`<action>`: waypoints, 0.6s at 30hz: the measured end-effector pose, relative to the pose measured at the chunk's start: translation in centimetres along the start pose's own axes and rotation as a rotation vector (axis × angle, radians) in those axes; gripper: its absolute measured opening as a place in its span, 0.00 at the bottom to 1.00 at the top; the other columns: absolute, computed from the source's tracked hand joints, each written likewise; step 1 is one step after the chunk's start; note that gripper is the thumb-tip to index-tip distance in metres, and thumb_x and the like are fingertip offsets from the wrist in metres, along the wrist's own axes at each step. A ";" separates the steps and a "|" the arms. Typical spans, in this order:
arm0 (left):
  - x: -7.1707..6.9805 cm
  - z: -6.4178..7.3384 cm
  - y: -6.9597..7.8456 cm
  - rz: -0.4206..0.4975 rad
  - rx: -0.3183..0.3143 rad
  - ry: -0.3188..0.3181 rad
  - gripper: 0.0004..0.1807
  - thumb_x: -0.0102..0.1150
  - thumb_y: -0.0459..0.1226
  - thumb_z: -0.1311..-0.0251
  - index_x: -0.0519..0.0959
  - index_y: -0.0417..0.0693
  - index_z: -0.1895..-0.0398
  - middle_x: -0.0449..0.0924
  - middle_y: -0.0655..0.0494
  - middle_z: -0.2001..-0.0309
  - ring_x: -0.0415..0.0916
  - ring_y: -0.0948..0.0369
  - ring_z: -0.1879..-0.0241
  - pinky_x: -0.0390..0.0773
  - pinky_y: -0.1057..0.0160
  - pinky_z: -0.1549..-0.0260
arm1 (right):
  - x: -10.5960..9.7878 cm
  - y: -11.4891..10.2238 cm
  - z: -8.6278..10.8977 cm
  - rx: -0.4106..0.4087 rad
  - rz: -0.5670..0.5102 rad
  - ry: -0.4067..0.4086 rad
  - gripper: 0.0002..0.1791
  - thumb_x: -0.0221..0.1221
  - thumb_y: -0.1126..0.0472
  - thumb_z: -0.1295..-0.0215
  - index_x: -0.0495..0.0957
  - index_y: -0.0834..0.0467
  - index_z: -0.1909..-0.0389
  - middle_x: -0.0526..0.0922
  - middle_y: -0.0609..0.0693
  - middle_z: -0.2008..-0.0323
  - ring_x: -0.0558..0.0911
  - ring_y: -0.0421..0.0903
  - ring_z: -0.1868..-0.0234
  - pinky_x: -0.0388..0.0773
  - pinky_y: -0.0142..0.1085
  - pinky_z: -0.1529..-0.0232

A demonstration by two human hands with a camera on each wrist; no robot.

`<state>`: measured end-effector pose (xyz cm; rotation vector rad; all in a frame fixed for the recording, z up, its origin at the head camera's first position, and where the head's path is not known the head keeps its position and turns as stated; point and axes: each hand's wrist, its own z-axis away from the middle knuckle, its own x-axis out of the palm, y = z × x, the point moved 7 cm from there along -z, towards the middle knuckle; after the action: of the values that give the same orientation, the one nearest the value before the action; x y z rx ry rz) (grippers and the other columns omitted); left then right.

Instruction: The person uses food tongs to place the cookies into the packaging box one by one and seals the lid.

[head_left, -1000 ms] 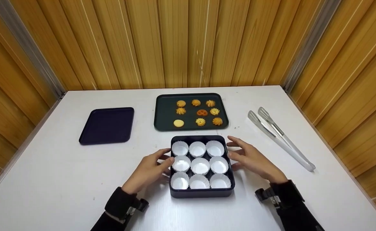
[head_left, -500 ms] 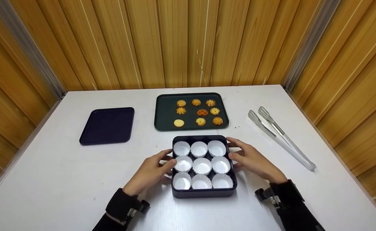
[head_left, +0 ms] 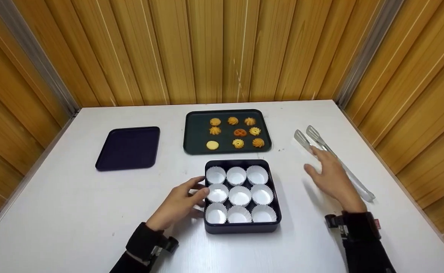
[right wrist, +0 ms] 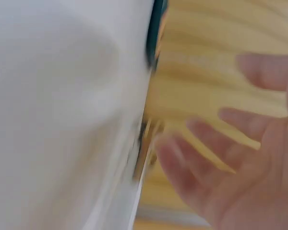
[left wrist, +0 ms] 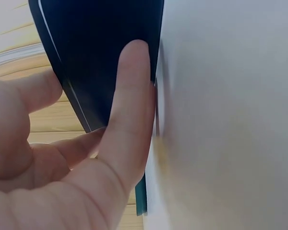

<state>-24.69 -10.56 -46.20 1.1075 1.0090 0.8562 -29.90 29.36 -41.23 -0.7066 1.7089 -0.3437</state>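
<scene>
A dark square box (head_left: 243, 228) stands at the front middle of the table, filled with white paper baking cups (head_left: 239, 195) in rows. My left hand (head_left: 178, 203) rests against the box's left side; in the left wrist view its fingers (left wrist: 130, 91) lie fairly straight along the dark wall, with the thumb at the rim. Off to the right, my right hand (head_left: 332, 176) reaches over the metal tongs (head_left: 354, 176) with fingers spread and nothing held. It covers the middle of the tongs. In the right wrist view, the right hand (right wrist: 230, 167) is blurred and its fingers are relaxed.
Behind the box lies a dark green tray (head_left: 197, 132) carrying several cookies (head_left: 238, 143) and a pretzel-shaped one (head_left: 240, 132). A dark purple square tray or lid (head_left: 129, 148) sits at the left. Wood-patterned walls (head_left: 207, 53) border the white table (head_left: 55, 212).
My right hand has left the box's right side and moved right, over the tongs. The box shifted slightly right earlier, with my left hand staying at its side.
</scene>
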 end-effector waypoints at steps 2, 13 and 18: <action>0.0 0.0 0.0 0.019 -0.007 -0.005 0.38 0.60 0.48 0.22 0.61 0.41 0.18 0.75 0.39 0.32 0.84 0.53 0.54 0.93 0.52 0.61 | -1.4 1.6 0.1 0.017 0.085 0.068 0.36 0.64 0.63 0.28 0.65 0.66 0.22 0.72 0.76 0.33 0.70 0.79 0.35 0.71 0.76 0.38; 0.0 0.0 0.1 0.014 0.003 -0.005 0.38 0.60 0.48 0.22 0.62 0.40 0.18 0.75 0.39 0.32 0.84 0.54 0.55 0.93 0.52 0.61 | -3.8 8.0 1.5 0.229 0.191 -0.072 0.43 0.61 0.53 0.25 0.54 0.68 0.19 0.57 0.80 0.27 0.61 0.82 0.34 0.66 0.76 0.43; 0.1 0.0 0.1 0.029 -0.001 -0.012 0.36 0.59 0.47 0.21 0.62 0.40 0.19 0.75 0.39 0.32 0.84 0.53 0.53 0.93 0.52 0.61 | -4.1 9.2 1.9 0.260 0.201 -0.132 0.45 0.61 0.54 0.26 0.52 0.72 0.20 0.59 0.82 0.31 0.66 0.80 0.39 0.73 0.73 0.47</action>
<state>-24.69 -10.44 -46.17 1.1280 0.9841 0.8723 -30.07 39.26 -43.83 -0.3564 1.5592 -0.3615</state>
